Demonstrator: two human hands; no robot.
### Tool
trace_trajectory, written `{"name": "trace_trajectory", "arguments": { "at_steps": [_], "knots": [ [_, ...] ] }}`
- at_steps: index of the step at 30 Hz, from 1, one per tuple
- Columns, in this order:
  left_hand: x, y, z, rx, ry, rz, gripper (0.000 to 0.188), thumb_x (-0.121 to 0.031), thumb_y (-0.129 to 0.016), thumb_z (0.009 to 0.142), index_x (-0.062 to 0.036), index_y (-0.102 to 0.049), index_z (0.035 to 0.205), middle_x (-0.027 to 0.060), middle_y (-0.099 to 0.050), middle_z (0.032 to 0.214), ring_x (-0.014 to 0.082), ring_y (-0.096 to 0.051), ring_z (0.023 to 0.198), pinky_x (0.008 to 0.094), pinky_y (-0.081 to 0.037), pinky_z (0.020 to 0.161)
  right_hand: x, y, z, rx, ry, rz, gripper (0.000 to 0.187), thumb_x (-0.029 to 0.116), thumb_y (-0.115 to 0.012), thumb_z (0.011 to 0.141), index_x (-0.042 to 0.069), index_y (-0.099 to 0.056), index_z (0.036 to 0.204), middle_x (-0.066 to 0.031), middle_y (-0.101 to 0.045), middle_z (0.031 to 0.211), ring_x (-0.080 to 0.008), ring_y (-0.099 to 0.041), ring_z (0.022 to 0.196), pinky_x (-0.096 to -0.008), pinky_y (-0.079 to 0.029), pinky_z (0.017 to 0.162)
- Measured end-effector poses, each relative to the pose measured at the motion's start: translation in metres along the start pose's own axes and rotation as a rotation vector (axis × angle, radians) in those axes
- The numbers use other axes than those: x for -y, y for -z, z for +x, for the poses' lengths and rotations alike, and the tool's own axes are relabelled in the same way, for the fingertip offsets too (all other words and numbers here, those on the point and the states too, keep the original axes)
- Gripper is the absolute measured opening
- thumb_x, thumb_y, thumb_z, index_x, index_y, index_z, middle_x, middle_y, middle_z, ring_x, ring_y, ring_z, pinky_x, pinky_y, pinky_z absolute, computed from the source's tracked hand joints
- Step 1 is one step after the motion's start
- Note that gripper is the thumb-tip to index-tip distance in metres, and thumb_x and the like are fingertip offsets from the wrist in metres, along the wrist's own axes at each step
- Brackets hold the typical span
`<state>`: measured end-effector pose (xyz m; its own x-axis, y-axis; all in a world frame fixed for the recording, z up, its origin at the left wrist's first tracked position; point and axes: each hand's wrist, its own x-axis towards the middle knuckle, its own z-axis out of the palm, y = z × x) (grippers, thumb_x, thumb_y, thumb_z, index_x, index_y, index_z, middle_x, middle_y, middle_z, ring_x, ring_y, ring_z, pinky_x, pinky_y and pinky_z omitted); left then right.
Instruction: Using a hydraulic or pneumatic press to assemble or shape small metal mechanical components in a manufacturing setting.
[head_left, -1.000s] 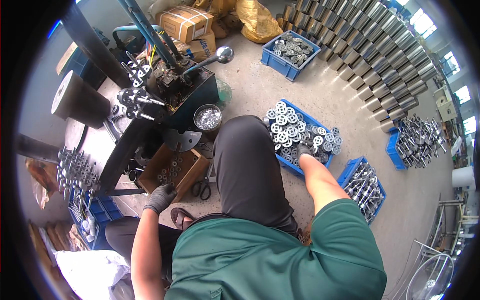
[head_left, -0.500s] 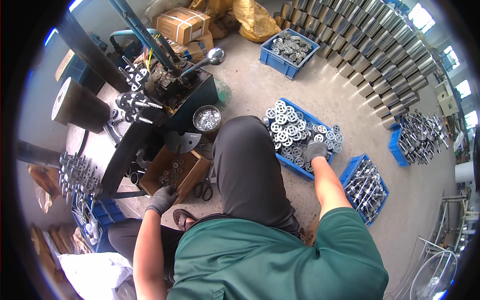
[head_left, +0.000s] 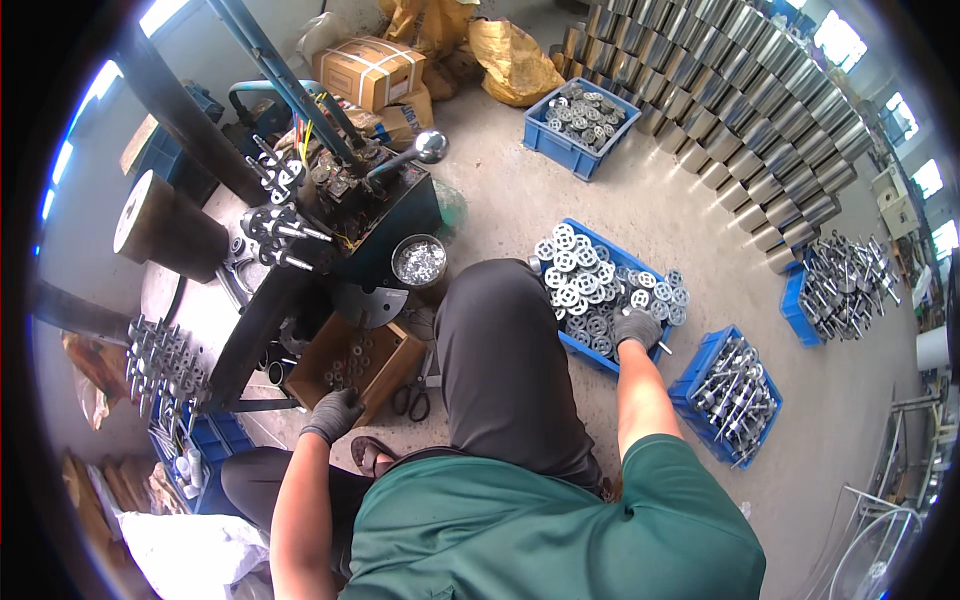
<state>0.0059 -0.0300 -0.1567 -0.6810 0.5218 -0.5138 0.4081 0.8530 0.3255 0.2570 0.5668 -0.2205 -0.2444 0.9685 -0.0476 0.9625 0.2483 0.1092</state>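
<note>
On a concrete floor, in front of stacked steel cylinders. Reaching with the gloved right hand into a blue crate of spoked metal discs, just beside a pale rod. Holding the gloved left hand at the near edge of a wooden box containing small rings. Cannot tell the spread or pinch of the fingers on either hand.

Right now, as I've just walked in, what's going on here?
A gloved person in a green shirt is beside a machine. The right hand is over the near right corner of a blue bin of metal discs, with a rod showing beside it. The left hand is at the near edge of a wooden box holding small rings. What either hand grips is unclear.
</note>
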Motion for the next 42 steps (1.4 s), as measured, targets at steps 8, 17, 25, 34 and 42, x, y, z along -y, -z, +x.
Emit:
{"name": "trace_trajectory", "arguments": {
  "at_steps": [8,17,25,34,42],
  "knots": [
    [0.003,0.001,-0.004,-0.018,-0.032,-0.005,0.045,-0.034,-0.072,0.089,-0.0026,-0.071,0.122,0.0241,-0.073,0.114,0.0414,-0.069,0.106,0.0463,-0.054,0.094,-0.003,0.021,0.007,0.282,-0.07,0.14,0.054,0.054,-0.072,0.077,0.011,-0.078,0.11,-0.0193,-0.074,0.119,-0.0344,-0.071,0.114,-0.0457,-0.057,0.094],
    [-0.031,0.04,-0.007,-0.064,-0.139,-0.129,0.041,-0.034,-0.069,0.092,-0.0022,-0.072,0.118,0.0239,-0.072,0.112,0.0404,-0.068,0.108,0.0477,-0.052,0.095,-0.092,-0.041,0.037,0.115,0.059,0.449,0.059,0.057,-0.061,0.085,0.004,-0.075,0.107,-0.028,-0.071,0.109,-0.0403,-0.07,0.104,-0.0499,-0.054,0.09],
    [-0.055,0.081,-0.028,-0.124,-0.231,-0.22,0.041,-0.032,-0.067,0.094,-0.0037,-0.069,0.124,0.0228,-0.07,0.116,0.0397,-0.067,0.109,0.0463,-0.052,0.096,-0.048,0.112,0.044,0.396,0.161,1.006,0.031,0.033,-0.066,0.089,0.002,-0.071,0.086,-0.0083,-0.067,0.072,-0.0166,-0.061,0.056,-0.032,-0.05,0.051],
    [-0.078,0.105,-0.034,-0.29,-0.438,-0.413,0.036,-0.028,-0.07,0.092,-0.0069,-0.069,0.122,0.0191,-0.066,0.12,0.0379,-0.065,0.113,0.0459,-0.052,0.099,0.167,0.295,-0.023,0.51,0.974,0.686,0.031,0.029,-0.073,0.088,-0.002,-0.07,0.089,-0.0096,-0.07,0.077,-0.0159,-0.065,0.066,-0.0324,-0.053,0.062],
    [-0.095,0.109,-0.047,-0.43,-0.631,-0.907,0.076,-0.017,-0.083,0.084,-0.0032,-0.045,0.148,0.0185,-0.055,0.142,0.0299,-0.053,0.136,0.0409,-0.044,0.114,0.272,0.328,-0.221,0.943,1.392,0.523,0.037,0.032,-0.074,0.091,-0.005,-0.071,0.1,-0.0091,-0.073,0.082,-0.0131,-0.069,0.078,-0.0314,-0.058,0.074]
  ]
}}
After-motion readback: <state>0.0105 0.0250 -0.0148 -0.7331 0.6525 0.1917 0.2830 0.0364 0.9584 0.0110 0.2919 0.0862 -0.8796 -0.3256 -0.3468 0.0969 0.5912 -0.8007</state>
